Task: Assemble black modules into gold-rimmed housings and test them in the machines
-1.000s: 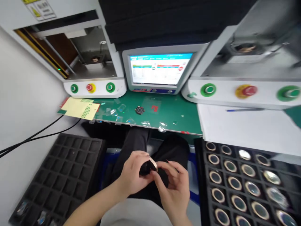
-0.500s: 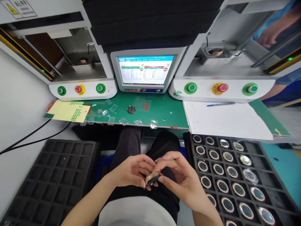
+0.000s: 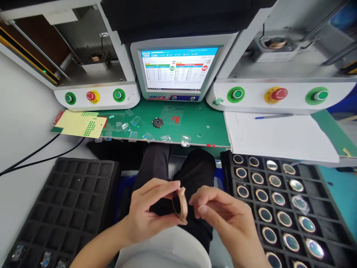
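Note:
My left hand [image 3: 147, 210] pinches a round, gold-rimmed watch case [image 3: 182, 206] by its upper and lower edges, thumb below and fingers above. The case is on edge, its dark face turned left and its gold side band facing right. Just right of it, apart from it, my right hand [image 3: 227, 216] is closed in a pinch. A small reddish bit shows at those fingertips, too small to name. Both hands are over my lap. On the green bench lies another watch case [image 3: 158, 123], dark back up.
A black tray [image 3: 309, 175] of gold-rimmed watch cases is at right; another black tray [image 3: 83, 186] holds a few pieces at its near end. Behind stand a monitor [image 3: 178, 70] and two press stations with buttons. Yellow sticker sheets [image 3: 80, 124], white paper [image 3: 279, 136] and a pen [image 3: 275, 116] lie on the bench.
My right hand has come off the watch case and moved right. My left hand has turned the case upright on edge. The camera view has shifted slightly.

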`<state>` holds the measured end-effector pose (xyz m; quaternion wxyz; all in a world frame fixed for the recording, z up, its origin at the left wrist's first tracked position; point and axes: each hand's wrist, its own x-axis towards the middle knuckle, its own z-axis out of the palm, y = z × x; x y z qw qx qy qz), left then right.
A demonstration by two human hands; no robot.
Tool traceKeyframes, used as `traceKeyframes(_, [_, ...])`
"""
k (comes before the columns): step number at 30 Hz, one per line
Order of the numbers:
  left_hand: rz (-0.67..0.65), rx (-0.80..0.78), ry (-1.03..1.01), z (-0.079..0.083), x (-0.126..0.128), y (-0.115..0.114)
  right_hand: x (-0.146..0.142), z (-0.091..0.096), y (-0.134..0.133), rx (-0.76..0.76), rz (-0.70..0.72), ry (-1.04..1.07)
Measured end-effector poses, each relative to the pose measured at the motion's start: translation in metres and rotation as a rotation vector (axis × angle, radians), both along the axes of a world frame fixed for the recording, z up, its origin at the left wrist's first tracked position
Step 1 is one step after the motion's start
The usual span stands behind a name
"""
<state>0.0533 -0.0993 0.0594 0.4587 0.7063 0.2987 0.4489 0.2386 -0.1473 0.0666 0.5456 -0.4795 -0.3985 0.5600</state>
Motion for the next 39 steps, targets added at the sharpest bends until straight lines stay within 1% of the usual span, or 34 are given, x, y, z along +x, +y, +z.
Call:
traceKeyframes(2, [-0.003, 0.077, 0.050, 0.003, 0.001, 0.001, -0.005, 0.000, 0.000, -0.070, 0.076, 0.116])
traceKeyframes(6, [-0.022, 0.106, 0.082, 0.006, 0.002, 0.003, -0.009, -0.003, 0.002, -0.145, 0.155, 0.295])
traceKeyframes(10, [-0.032, 0.108, 0.086, 0.007, 0.001, 0.004, -0.011, -0.004, 0.002, -0.197, 0.161, 0.392])
traceKeyframes(13, [-0.035, 0.103, 0.073, 0.006, 0.002, 0.004, -0.013, -0.003, 0.001, -0.203, 0.116, 0.445])
traceKeyframes(17, [-0.038, 0.090, 0.069, 0.006, 0.004, 0.004, -0.015, -0.001, 0.001, -0.201, 0.092, 0.439])
traceKeyframes(23, [-0.029, 0.118, 0.103, 0.008, 0.004, 0.006, -0.014, -0.001, 0.001, -0.217, 0.093, 0.366])
traceKeyframes(27, [-0.028, 0.136, 0.122, 0.008, 0.003, 0.007, -0.015, -0.001, 0.001, -0.200, 0.085, 0.327])
traceKeyframes(31, [-0.028, 0.158, 0.126, 0.008, 0.003, 0.009, -0.014, -0.001, 0.002, -0.195, 0.101, 0.345])
traceKeyframes(33, [-0.037, 0.173, 0.117, 0.008, 0.003, 0.010, -0.014, -0.002, 0.003, -0.192, 0.123, 0.426])
traceKeyframes(35, [-0.050, 0.177, 0.102, 0.009, 0.004, 0.012, -0.016, -0.002, 0.004, -0.212, 0.149, 0.549])
traceKeyframes(37, [-0.061, 0.166, 0.096, 0.009, 0.003, 0.012, -0.018, -0.002, 0.006, -0.249, 0.150, 0.682])
traceKeyframes(39, [-0.060, 0.139, 0.095, 0.007, 0.003, 0.011, -0.022, -0.002, 0.008, -0.288, 0.134, 0.772])
